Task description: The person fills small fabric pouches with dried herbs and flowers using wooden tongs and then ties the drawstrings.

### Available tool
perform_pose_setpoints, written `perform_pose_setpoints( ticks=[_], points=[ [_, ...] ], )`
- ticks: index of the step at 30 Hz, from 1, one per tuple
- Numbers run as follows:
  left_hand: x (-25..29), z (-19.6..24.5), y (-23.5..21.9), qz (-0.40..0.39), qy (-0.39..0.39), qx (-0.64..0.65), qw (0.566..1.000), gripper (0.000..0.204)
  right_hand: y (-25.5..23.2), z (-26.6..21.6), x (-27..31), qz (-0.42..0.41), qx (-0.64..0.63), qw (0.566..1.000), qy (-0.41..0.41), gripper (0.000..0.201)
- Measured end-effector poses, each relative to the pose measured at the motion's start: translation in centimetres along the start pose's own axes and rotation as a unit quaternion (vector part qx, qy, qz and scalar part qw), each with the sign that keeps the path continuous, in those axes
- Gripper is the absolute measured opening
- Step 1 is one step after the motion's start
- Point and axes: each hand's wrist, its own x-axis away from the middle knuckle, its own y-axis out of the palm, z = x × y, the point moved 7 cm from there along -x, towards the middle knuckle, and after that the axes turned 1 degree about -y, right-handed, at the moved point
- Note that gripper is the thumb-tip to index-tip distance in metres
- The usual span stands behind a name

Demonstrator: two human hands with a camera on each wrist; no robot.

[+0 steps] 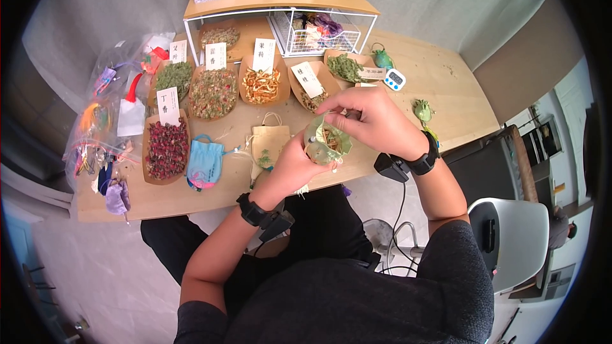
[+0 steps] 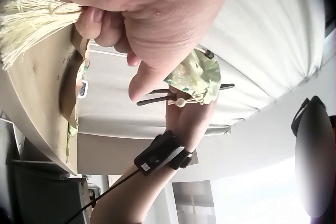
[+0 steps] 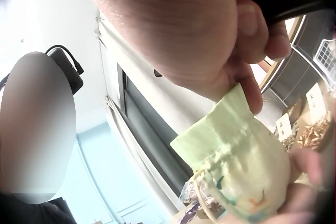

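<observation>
Over the near edge of the wooden table (image 1: 462, 86), in the head view, both forearms angle inward; the left hand (image 1: 294, 171) curls its fingers round the green pouch (image 1: 317, 150), and the right hand (image 1: 377, 122) bends its fingers at the pouch's rim. Trays of dried plants (image 1: 167, 153) lie beyond; a white chair (image 1: 526, 236) stands at the right. In the left wrist view, a cream tassel (image 2: 39, 19) shows beside curled fingers, with pale curtains (image 2: 268, 35) behind. In the right wrist view, the right hand grips a black tool (image 3: 289, 1) above the pouch, near blue panels (image 3: 100, 169).

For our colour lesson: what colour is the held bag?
The bag is pale green; best seen in the right wrist view.
</observation>
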Motion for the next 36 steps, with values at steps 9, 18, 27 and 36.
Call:
perform_pose_setpoints(
  ticks=[9,18,27,36],
  points=[
    [0.0,-0.2,-1.1,0.105,0.068,-0.057,0.991,0.047,-0.3,0.5,1.2,-0.033,-0.050,0.989,0.136,0.030],
    [0.5,0.1,-1.6,0.155,0.113,-0.061,0.979,0.041,-0.5,-1.9,1.2,0.049,0.030,0.996,0.068,0.027],
    [1.2,1.0,-2.7,0.269,0.148,-0.125,0.943,0.034,1.2,-5.0,1.8,0.037,0.203,0.979,-0.004,0.024],
    [1.6,1.3,-3.6,0.284,0.153,-0.204,0.924,0.035,2.2,-5.0,1.9,0.027,0.056,0.998,0.010,0.013]
  ],
)
